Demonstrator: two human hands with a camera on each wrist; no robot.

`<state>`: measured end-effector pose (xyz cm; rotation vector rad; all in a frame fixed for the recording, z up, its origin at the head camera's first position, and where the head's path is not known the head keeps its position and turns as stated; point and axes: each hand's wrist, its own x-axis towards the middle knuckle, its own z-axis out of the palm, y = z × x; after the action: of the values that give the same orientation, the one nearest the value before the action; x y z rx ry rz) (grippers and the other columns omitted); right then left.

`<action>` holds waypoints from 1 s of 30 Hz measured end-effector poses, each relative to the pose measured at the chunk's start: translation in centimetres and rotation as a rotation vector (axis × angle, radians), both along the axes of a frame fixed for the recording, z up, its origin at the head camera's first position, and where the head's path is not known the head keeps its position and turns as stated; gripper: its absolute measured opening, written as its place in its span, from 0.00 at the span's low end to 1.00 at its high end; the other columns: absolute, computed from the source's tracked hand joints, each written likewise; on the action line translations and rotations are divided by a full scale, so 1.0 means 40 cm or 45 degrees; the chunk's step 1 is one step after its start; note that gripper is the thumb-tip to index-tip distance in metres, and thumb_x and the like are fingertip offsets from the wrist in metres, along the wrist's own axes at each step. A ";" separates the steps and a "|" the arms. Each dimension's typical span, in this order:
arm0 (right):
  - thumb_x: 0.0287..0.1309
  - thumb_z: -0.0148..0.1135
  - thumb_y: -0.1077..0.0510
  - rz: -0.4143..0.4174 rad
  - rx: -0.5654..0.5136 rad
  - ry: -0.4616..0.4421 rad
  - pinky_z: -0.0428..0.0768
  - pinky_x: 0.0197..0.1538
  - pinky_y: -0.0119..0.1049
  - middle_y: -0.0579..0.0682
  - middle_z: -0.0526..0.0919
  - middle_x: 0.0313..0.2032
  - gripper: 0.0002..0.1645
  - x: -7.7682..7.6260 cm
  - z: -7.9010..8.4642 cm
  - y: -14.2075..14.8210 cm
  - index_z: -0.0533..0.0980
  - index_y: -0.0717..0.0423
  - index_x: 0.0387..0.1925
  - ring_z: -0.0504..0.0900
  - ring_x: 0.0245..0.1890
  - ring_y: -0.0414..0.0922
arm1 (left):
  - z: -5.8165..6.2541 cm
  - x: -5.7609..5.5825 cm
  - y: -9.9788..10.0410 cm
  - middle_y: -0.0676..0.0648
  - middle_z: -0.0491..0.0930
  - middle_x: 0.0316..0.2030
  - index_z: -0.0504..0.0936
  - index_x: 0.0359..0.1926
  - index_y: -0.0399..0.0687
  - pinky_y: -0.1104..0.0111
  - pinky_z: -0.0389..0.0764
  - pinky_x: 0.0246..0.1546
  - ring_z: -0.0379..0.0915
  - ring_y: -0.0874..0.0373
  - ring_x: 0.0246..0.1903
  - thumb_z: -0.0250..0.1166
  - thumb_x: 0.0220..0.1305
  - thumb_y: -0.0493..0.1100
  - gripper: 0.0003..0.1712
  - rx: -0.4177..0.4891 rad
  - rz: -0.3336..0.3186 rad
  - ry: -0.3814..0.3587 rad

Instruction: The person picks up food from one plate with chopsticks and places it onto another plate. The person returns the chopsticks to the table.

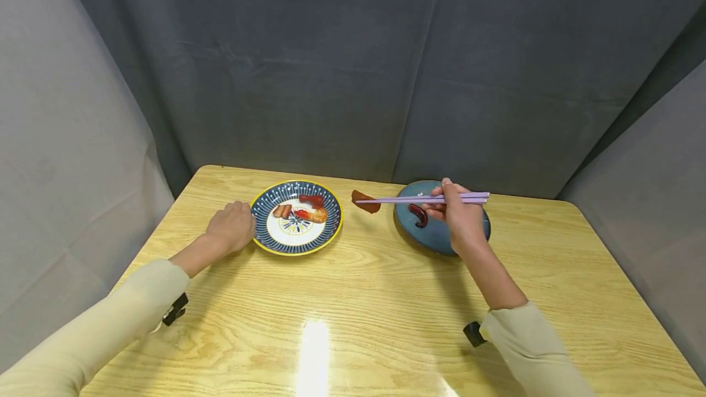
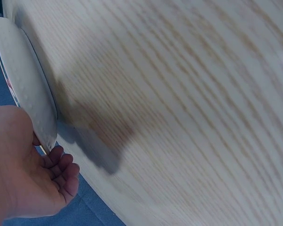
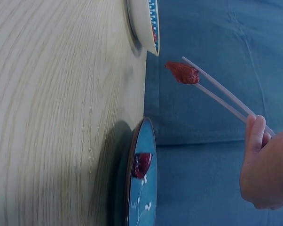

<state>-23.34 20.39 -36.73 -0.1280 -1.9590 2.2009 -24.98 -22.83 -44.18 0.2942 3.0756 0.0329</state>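
Observation:
My right hand (image 1: 462,216) holds a pair of light purple chopsticks (image 1: 405,200). Their tips pinch a flat reddish-brown piece of food (image 3: 183,73), raised above the table between two plates. Beneath that hand is a blue plate (image 1: 436,239) bearing a dark red curved piece (image 1: 418,215). At the left, my left hand (image 1: 231,225) grips the rim of a patterned plate (image 1: 276,239) with a yellow edge, its fingers curled at the edge in the left wrist view. On this plate lie a brown striped piece (image 1: 282,211), a red piece (image 1: 312,201) and a shrimp-like orange piece (image 1: 314,215).
Both plates stand toward the back of a light wooden table (image 1: 358,299). A dark grey curtain (image 1: 309,78) hangs right behind its far edge. Paler cloth walls (image 1: 72,170) flank the table on both sides.

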 end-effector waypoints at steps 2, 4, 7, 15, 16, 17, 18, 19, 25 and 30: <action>0.75 0.52 0.52 -0.011 -0.012 -0.002 0.81 0.28 0.28 0.49 0.83 0.21 0.21 0.000 0.001 0.011 0.78 0.64 0.31 0.85 0.22 0.39 | -0.001 -0.001 0.000 0.38 0.68 0.34 0.70 0.44 0.26 0.50 0.76 0.39 0.69 0.43 0.39 0.45 0.74 0.40 0.17 0.001 0.003 -0.001; 0.75 0.51 0.52 -0.020 -0.022 -0.004 0.81 0.28 0.28 0.49 0.83 0.21 0.21 0.000 0.001 0.021 0.78 0.62 0.30 0.85 0.22 0.39 | -0.002 -0.003 0.000 0.38 0.68 0.35 0.70 0.44 0.26 0.50 0.76 0.38 0.69 0.43 0.39 0.45 0.74 0.40 0.17 0.003 0.005 -0.003; 0.75 0.51 0.52 -0.024 -0.025 -0.012 0.81 0.29 0.28 0.50 0.83 0.21 0.21 0.001 -0.002 0.038 0.78 0.63 0.31 0.86 0.22 0.40 | -0.003 -0.004 0.000 0.37 0.69 0.35 0.70 0.45 0.26 0.50 0.76 0.39 0.69 0.43 0.39 0.45 0.74 0.41 0.18 0.011 0.007 -0.007; 0.75 0.52 0.52 -0.068 -0.052 -0.026 0.81 0.28 0.29 0.50 0.83 0.21 0.22 0.006 -0.006 0.079 0.78 0.65 0.31 0.86 0.22 0.41 | 0.006 0.001 0.004 0.37 0.69 0.36 0.70 0.45 0.25 0.50 0.76 0.40 0.69 0.43 0.40 0.44 0.74 0.41 0.18 0.020 0.009 -0.025; 0.75 0.52 0.52 -0.073 -0.053 -0.026 0.81 0.28 0.29 0.50 0.83 0.21 0.22 0.006 -0.006 0.084 0.78 0.66 0.31 0.86 0.22 0.40 | 0.006 0.001 0.004 0.37 0.69 0.36 0.70 0.45 0.26 0.50 0.76 0.40 0.69 0.43 0.40 0.44 0.74 0.41 0.18 0.018 0.010 -0.026; 0.75 0.52 0.52 -0.079 -0.054 -0.024 0.81 0.28 0.29 0.50 0.83 0.21 0.22 0.005 -0.006 0.088 0.78 0.66 0.31 0.86 0.22 0.40 | 0.006 0.001 0.004 0.37 0.69 0.36 0.70 0.45 0.26 0.50 0.76 0.40 0.69 0.43 0.40 0.44 0.74 0.41 0.18 0.017 0.010 -0.027; 0.75 0.52 0.52 -0.086 -0.058 -0.023 0.81 0.28 0.29 0.50 0.84 0.21 0.22 0.005 -0.006 0.092 0.78 0.66 0.32 0.86 0.22 0.40 | 0.006 0.001 0.004 0.37 0.68 0.36 0.70 0.45 0.26 0.50 0.76 0.40 0.69 0.43 0.39 0.45 0.74 0.41 0.18 0.015 0.010 -0.028; 0.75 0.52 0.52 -0.093 -0.063 -0.022 0.81 0.28 0.29 0.50 0.84 0.21 0.22 0.003 -0.005 0.096 0.79 0.65 0.31 0.86 0.22 0.40 | 0.006 0.002 0.004 0.37 0.68 0.35 0.70 0.45 0.26 0.50 0.76 0.40 0.69 0.43 0.39 0.45 0.74 0.41 0.17 0.016 0.010 -0.028; 0.74 0.53 0.52 -0.155 -0.096 -0.048 0.80 0.25 0.28 0.50 0.84 0.20 0.22 -0.005 -0.004 0.118 0.80 0.63 0.29 0.85 0.20 0.40 | 0.003 0.001 0.003 0.37 0.69 0.36 0.70 0.45 0.26 0.49 0.76 0.41 0.69 0.42 0.41 0.45 0.74 0.41 0.18 0.028 0.019 -0.024; 0.74 0.53 0.53 -0.198 -0.142 -0.072 0.80 0.24 0.30 0.51 0.84 0.19 0.22 -0.011 -0.007 0.136 0.80 0.66 0.30 0.85 0.19 0.40 | 0.000 -0.001 0.000 0.37 0.69 0.36 0.70 0.45 0.26 0.49 0.75 0.41 0.69 0.42 0.41 0.45 0.74 0.41 0.17 0.026 0.019 -0.018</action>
<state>-23.77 25.85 -37.01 -0.3505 -1.7871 2.2264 -25.02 -22.84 -44.18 0.2704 3.0651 0.0668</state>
